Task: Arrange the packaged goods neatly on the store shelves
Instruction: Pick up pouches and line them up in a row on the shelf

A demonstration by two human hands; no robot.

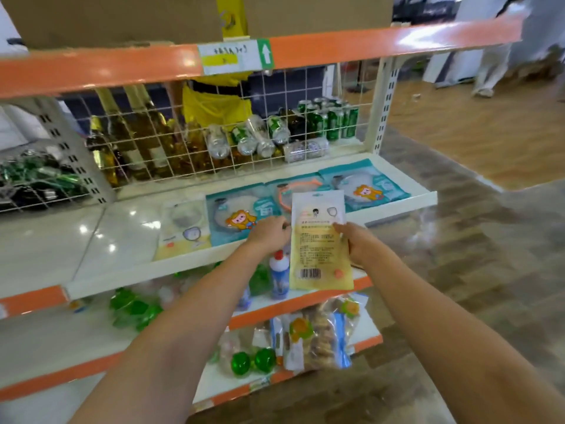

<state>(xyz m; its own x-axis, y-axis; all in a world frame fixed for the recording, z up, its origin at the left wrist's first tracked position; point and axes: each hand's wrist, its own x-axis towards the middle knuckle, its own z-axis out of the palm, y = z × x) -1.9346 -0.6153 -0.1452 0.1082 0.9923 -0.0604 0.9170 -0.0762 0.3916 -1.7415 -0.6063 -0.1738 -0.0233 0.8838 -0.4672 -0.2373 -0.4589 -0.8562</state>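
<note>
Yellow packet held upright before middle shelf, my right hand pinching right edge, left hand fingers curled at left edge. Advise: lay flat beside matching packet, edges aligned.

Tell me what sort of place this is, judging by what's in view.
Most likely a shop aisle or a mock store: an orange-edged shelf with a price label, green cans behind a wire grid, and flat packaged goods laid in a row.

Three teal packets lying flat on the shelf, plus two yellow-and-white packets. Two hands too.
</note>
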